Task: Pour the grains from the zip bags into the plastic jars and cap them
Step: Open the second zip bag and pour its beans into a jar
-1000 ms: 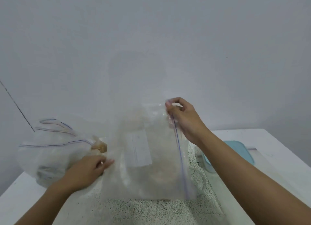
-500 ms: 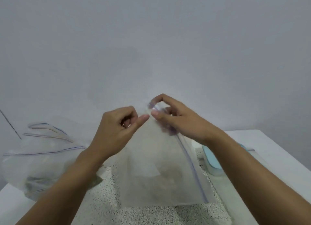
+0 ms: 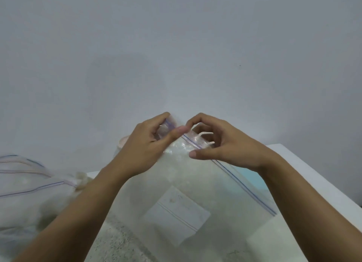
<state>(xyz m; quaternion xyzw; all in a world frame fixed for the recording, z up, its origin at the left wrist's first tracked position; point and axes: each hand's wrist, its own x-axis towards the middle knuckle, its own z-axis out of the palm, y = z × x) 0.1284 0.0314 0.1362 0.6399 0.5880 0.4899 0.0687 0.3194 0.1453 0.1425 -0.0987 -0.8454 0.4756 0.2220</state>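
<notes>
- Head view, stage of the job: a clear zip bag (image 3: 195, 183) is held up over the counter (image 3: 317, 175), one corner raised between the two hands, so I judge it is only being opened
- The left hand (image 3: 150, 144) pinches that corner, its fingers (image 3: 176, 133) closed on the blue-lined zip strip (image 3: 231, 173); the right hand (image 3: 227, 146) grips the strip just beside it, thumb across the front and the other fingers curled behind
- Whether the strip has parted at all cannot be told; what the bag holds is only a pale haze
- Left to do, by my reckoning: open, pour and cap; no poured grain and no capped jar shows
- Count: two hands, one bag in hand with one white label (image 3: 176, 214)
- A heap of other bags (image 3: 29, 185) lies at the left; several zip strips show, so more than one, exact number unclear
- One speckled mat (image 3: 117, 244) lies under the bag
- One light-blue thing (image 3: 252, 178) lies behind the bag
- One pale rounded thing (image 3: 123, 142) sits behind the left hand, too blurred to name
- No jar can be made out for certain
</notes>
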